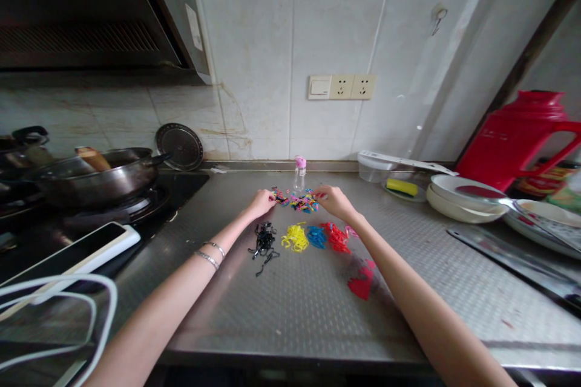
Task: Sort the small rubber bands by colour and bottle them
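Both my arms reach across a steel counter point(299, 308) to a mixed pile of small coloured elastic bands point(297, 201). My left hand point(262, 201) pinches at the pile's left edge, fingers closed. My right hand point(330, 200) pinches at its right edge. Nearer to me lie sorted heaps: black bands point(264, 240), yellow bands point(295, 237), blue bands point(316, 236) and red bands point(336, 237). A small clear bottle with a pink cap point(299, 174) stands behind the mixed pile. What each pinch holds is too small to make out.
A wok point(97, 178) sits on the stove at the left, with a phone point(77, 251) and white cable point(59, 308) near it. At the right are white bowls point(463, 199), a yellow sponge point(402, 187), a red thermos jug point(521, 136) and a long knife point(512, 260).
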Tool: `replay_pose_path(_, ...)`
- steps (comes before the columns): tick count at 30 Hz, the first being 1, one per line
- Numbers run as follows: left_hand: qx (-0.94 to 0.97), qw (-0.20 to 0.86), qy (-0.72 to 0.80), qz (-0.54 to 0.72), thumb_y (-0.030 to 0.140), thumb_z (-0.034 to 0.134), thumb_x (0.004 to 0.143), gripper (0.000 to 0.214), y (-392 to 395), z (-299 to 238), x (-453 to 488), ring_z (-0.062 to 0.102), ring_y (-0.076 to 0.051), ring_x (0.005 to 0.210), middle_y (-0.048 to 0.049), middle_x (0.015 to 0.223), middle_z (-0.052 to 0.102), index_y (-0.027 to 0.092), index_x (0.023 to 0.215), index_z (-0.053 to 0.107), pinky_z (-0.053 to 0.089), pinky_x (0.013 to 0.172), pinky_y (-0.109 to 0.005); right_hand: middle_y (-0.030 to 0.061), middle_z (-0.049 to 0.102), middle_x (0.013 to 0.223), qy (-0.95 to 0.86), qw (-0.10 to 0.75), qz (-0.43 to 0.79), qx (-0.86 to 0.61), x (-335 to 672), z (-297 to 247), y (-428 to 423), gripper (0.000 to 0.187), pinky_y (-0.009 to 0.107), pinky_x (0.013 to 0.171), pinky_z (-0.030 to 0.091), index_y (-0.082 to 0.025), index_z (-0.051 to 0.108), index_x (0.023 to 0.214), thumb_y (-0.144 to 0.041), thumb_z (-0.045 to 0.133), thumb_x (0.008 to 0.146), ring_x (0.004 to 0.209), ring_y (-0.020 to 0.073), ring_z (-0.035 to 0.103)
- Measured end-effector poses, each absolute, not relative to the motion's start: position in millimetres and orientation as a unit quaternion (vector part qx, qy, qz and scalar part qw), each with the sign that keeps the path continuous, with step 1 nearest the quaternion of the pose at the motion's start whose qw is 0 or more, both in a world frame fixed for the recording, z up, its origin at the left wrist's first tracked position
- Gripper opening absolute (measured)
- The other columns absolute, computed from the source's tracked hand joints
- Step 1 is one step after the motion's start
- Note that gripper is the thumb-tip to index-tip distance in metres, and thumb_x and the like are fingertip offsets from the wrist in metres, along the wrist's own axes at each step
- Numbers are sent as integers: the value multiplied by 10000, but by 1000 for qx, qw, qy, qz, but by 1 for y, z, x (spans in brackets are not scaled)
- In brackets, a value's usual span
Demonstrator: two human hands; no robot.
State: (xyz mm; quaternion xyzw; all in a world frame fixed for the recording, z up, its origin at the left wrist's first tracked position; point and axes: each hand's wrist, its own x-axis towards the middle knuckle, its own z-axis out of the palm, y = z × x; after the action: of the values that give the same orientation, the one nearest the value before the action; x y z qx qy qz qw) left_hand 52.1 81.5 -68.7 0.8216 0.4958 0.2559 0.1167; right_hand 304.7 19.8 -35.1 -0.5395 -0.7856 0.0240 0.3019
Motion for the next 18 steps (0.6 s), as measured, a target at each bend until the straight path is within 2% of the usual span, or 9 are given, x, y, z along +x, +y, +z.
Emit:
replay_pose_path(7, 818, 111, 486, 286, 210, 508, 699, 201, 83, -66, 47, 578, -149, 653, -54, 709, 672, 133, 710, 693, 395, 647, -237, 31, 658, 908, -778, 283, 20, -560, 309, -40, 22, 267, 204, 671, 415, -241, 666, 913, -212, 462, 743, 778, 142, 587)
replay_pose_path(13, 813, 183, 462, 303, 230, 530, 677, 214, 75, -50, 37, 593, -156, 704, -76, 774, 676, 103, 753, 684, 416, 684, -238, 22, 673, 877, -777, 217, 36, -590, 311, -46, 21, 291, 188, 657, 396, -252, 669, 919, -180, 474, 716, 796, 151, 597)
replay_pose_path(18, 844, 255, 417, 219, 283, 573, 656, 223, 45, -25, 23, 581, -147, 688, -56, 750, 673, 117, 757, 682, 411, 659, -229, 28, 673, 886, -792, 175, 58, -583, 307, -46, 19, 238, 183, 663, 396, -226, 678, 881, -234, 493, 732, 786, 154, 601)
